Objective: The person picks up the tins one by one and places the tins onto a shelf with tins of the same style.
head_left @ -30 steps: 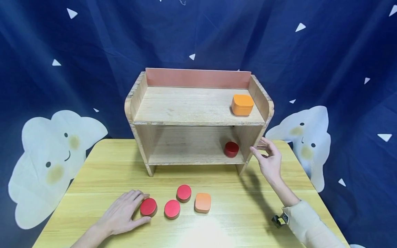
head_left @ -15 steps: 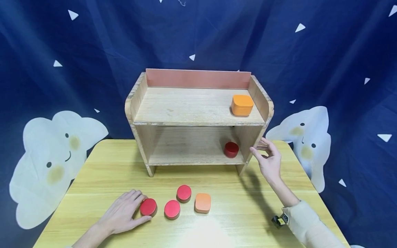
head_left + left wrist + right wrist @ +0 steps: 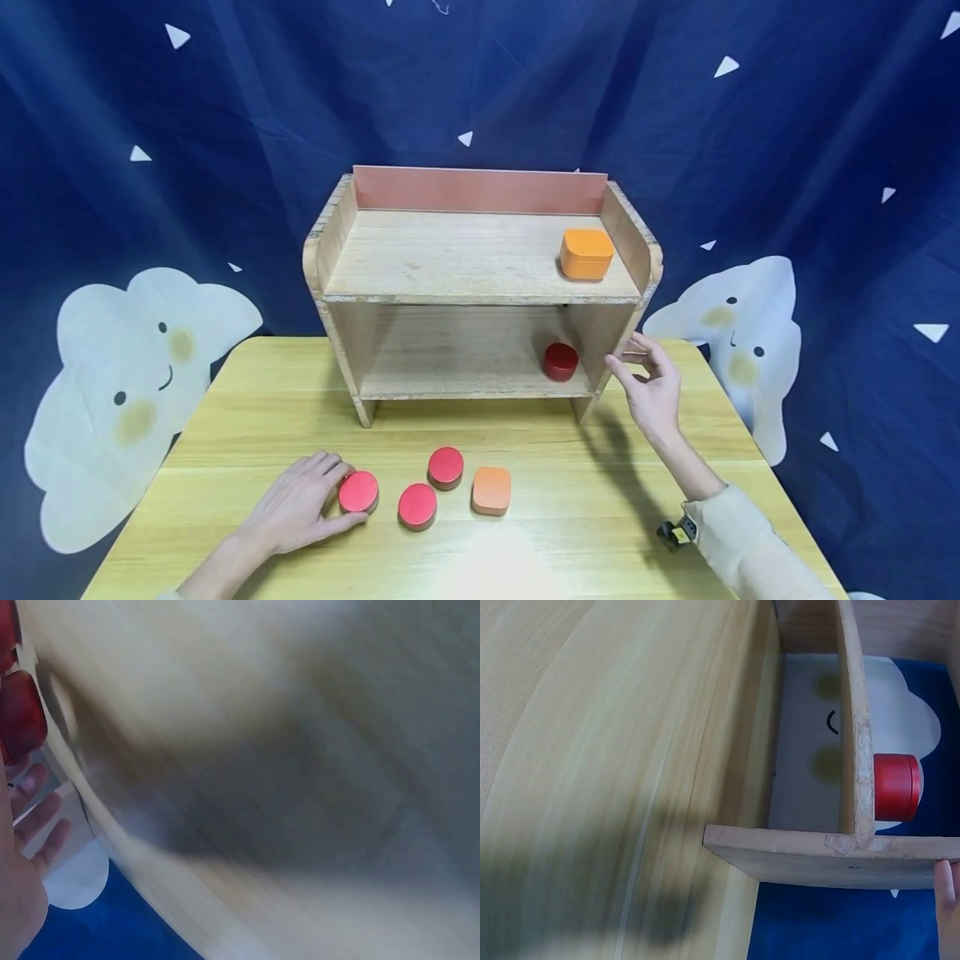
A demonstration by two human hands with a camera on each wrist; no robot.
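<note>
My left hand (image 3: 296,507) pinches a round red tin (image 3: 358,492) between thumb and fingers at the left of the group on the table. In the left wrist view the held tin (image 3: 22,716) appears at the left edge, seemingly just above the tabletop. My right hand (image 3: 651,396) holds the right side panel of a small wooden shelf (image 3: 465,258), thumb at its front edge and curled fingers along the outer side. In the right wrist view only some fingers (image 3: 946,889) show against that panel.
Two more red tins (image 3: 446,468) (image 3: 417,507) and an orange square tin (image 3: 491,491) stand on the table (image 3: 262,400). An orange box (image 3: 586,254) is on the top board at right; a red tin (image 3: 560,362) is on the lower board. A blue curtain (image 3: 480,83) hangs behind.
My left thumb and fingers have closed on the red tin, and it has shifted slightly up in the head view. The right hand and the shelf stay as they were.
</note>
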